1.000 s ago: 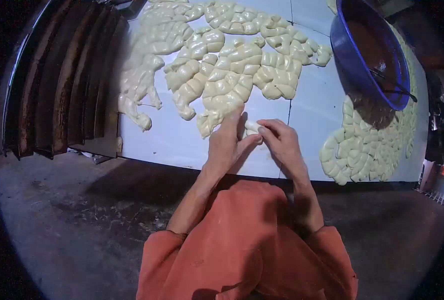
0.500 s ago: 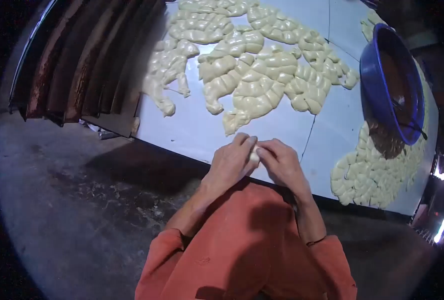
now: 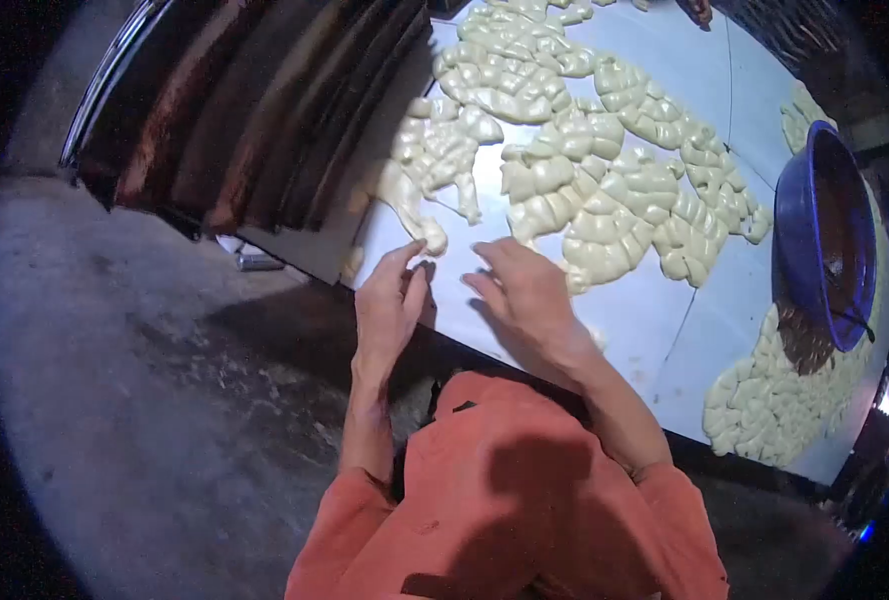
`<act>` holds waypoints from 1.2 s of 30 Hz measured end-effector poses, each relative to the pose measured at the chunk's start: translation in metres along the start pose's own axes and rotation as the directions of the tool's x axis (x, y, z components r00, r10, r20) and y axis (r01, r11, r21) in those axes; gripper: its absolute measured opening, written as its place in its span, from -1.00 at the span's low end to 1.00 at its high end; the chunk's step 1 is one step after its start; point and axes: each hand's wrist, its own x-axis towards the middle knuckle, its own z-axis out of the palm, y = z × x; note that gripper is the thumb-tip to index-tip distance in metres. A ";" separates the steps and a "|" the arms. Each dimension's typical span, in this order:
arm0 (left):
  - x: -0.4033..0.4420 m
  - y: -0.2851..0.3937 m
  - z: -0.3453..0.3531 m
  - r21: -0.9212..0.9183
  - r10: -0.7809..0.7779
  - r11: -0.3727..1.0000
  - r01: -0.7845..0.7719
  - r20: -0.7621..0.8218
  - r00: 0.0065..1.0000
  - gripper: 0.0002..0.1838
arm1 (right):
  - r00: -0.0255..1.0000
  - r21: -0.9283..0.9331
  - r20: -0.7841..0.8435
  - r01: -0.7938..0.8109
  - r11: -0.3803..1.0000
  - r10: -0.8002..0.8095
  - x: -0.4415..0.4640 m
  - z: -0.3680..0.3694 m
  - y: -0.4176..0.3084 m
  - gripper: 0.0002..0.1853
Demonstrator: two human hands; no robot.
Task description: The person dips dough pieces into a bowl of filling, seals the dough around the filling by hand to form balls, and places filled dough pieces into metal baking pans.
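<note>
Your tabletop [image 3: 645,330] of dough [image 3: 615,225]: mostly divided into lumps, it seems, with a stretched tail [image 3: 432,237] looking undivided.
The dough runs from middle to far edge, the tail near the near-left corner. Your right hand [image 3: 533,300], fingers apart, shows nothing held; your left hand [image 3: 385,305], thumb and finger parted, meets the tail's tip, contact unclear.

Dough [image 3: 605,245]: pale cream to us, in a blocky pattern
Table [image 3: 635,320]: white, we see, with thin dark lines
Basin [image 3: 801,235]: blue outside, brown within
Stack [image 3: 255,120]: dark brown with rusty streaks
Shirt [image 3: 465,450]: orange-red
Floor [image 3: 115,350]: grey, mottled with darker patches
</note>
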 end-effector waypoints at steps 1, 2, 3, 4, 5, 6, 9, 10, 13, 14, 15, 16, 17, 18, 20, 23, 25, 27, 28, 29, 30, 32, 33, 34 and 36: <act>0.013 -0.010 -0.007 0.062 0.054 0.997 -0.054 0.006 0.999 -0.62 | 1.000 -0.041 -0.006 0.027 0.999 -0.028 0.013 0.020 -0.001 -0.60; 0.024 -0.016 -0.014 0.064 0.074 0.995 -0.078 0.052 0.996 -0.57 | 1.000 -0.091 -0.017 -0.001 0.996 -0.001 0.025 0.039 -0.003 -0.57; 0.037 -0.021 -0.020 0.065 0.095 0.993 -0.101 0.092 0.991 -0.53 | 0.999 -0.142 -0.026 -0.024 0.990 0.021 0.038 0.056 -0.004 -0.54; 0.049 -0.028 -0.024 0.057 0.101 0.993 -0.106 0.093 0.991 -0.53 | 0.992 -0.163 -0.122 0.010 0.987 -0.030 0.049 0.071 -0.005 -0.62; 0.059 -0.036 -0.028 0.150 0.221 0.957 -0.248 0.178 0.959 -0.48 | 0.992 -0.169 -0.120 0.004 0.986 -0.024 0.057 0.083 0.000 -0.62; 0.069 -0.045 -0.030 0.228 0.325 0.893 -0.388 0.272 0.906 -0.43 | 0.990 -0.175 -0.134 0.018 0.984 -0.042 0.064 0.095 0.007 -0.66; 0.092 -0.064 -0.019 0.180 0.462 0.830 -0.528 0.308 0.832 -0.51 | 0.985 -0.092 -0.163 -0.069 0.993 0.053 0.076 0.095 0.004 -0.77; 0.098 -0.067 -0.021 0.169 0.474 0.824 -0.541 0.318 0.821 -0.51 | 0.977 0.039 -0.102 -0.182 0.982 0.185 0.077 0.086 0.003 -0.76; 0.111 -0.072 -0.018 0.041 0.537 0.816 -0.577 0.316 0.782 -0.67 | 0.884 0.443 0.067 -0.441 0.780 0.462 0.070 0.070 0.009 -0.71; 0.113 -0.071 -0.018 -0.021 0.546 0.821 -0.570 0.316 0.776 -0.73 | 0.808 0.672 0.206 -0.527 0.520 0.552 0.067 0.068 0.011 -0.68; 0.114 -0.070 -0.018 -0.081 0.554 0.825 -0.560 0.314 0.771 -0.78 | 0.827 0.611 0.138 -0.504 0.611 0.545 0.068 0.062 0.002 -0.64; 0.115 -0.068 -0.016 -0.111 0.581 0.812 -0.573 0.252 0.774 -0.82 | 0.817 0.588 0.143 -0.525 0.616 0.559 0.068 0.065 -0.001 -0.63; 0.114 -0.067 -0.017 -0.118 0.584 0.810 -0.574 0.253 0.771 -0.82 | 0.806 0.566 0.149 -0.544 0.619 0.572 0.068 0.067 -0.004 -0.62; 0.111 -0.066 -0.019 -0.132 0.532 0.846 -0.517 0.285 0.797 -0.83 | 0.804 0.566 0.147 -0.546 0.618 0.576 0.067 0.068 -0.004 -0.62; 0.113 -0.064 -0.024 -0.105 0.565 0.822 -0.560 0.279 0.777 -0.85 | 0.928 0.308 -0.050 -0.338 0.889 0.370 0.064 0.070 -0.002 -0.61; 0.111 -0.066 -0.024 -0.071 0.575 0.807 -0.586 0.316 0.754 -0.85 | 0.916 0.383 -0.045 -0.353 0.854 0.399 0.062 0.075 0.004 -0.61; 0.109 -0.066 -0.023 -0.047 0.593 0.791 -0.611 0.305 0.745 -0.84 | 0.911 0.402 -0.062 -0.351 0.846 0.407 0.060 0.072 0.000 -0.66; 0.105 -0.068 -0.020 0.000 0.621 0.762 -0.647 0.278 0.732 -0.84 | 0.836 0.653 0.191 -0.500 0.569 0.515 0.055 0.067 -0.006 -0.74; 0.102 -0.070 -0.019 -0.024 0.587 0.790 -0.612 0.315 0.745 -0.83 | 0.766 0.770 0.342 -0.561 0.305 0.544 0.058 0.044 -0.027 -0.83; 0.098 -0.072 -0.017 -0.026 0.587 0.791 -0.612 0.318 0.745 -0.83 | 0.764 0.770 0.343 -0.561 0.302 0.546 0.051 0.041 -0.027 -0.83; 0.092 -0.075 -0.014 -0.025 0.543 0.830 -0.557 0.270 0.796 -0.82 | 0.796 0.826 0.342 -0.508 0.244 0.500 0.042 0.036 -0.025 -0.85; 0.083 -0.078 -0.015 -0.007 0.478 0.871 -0.491 0.235 0.846 -0.82 | 0.831 0.918 0.301 -0.386 0.095 0.467 0.020 0.023 -0.020 -0.87; 0.086 -0.079 -0.020 0.008 0.509 0.844 -0.536 0.297 0.808 -0.64 | 0.869 0.959 0.221 -0.276 0.063 0.443 0.013 0.012 -0.020 -0.83; 0.082 -0.076 -0.022 0.017 0.466 0.870 -0.493 0.302 0.832 -0.49 | 0.855 0.980 0.151 -0.197 0.041 0.497 0.009 0.004 -0.024 -0.77; 0.071 -0.057 -0.025 0.006 0.438 0.887 -0.462 0.311 0.844 -0.34 | 0.842 0.991 0.061 -0.116 0.070 0.536 -0.001 -0.009 -0.019 -0.57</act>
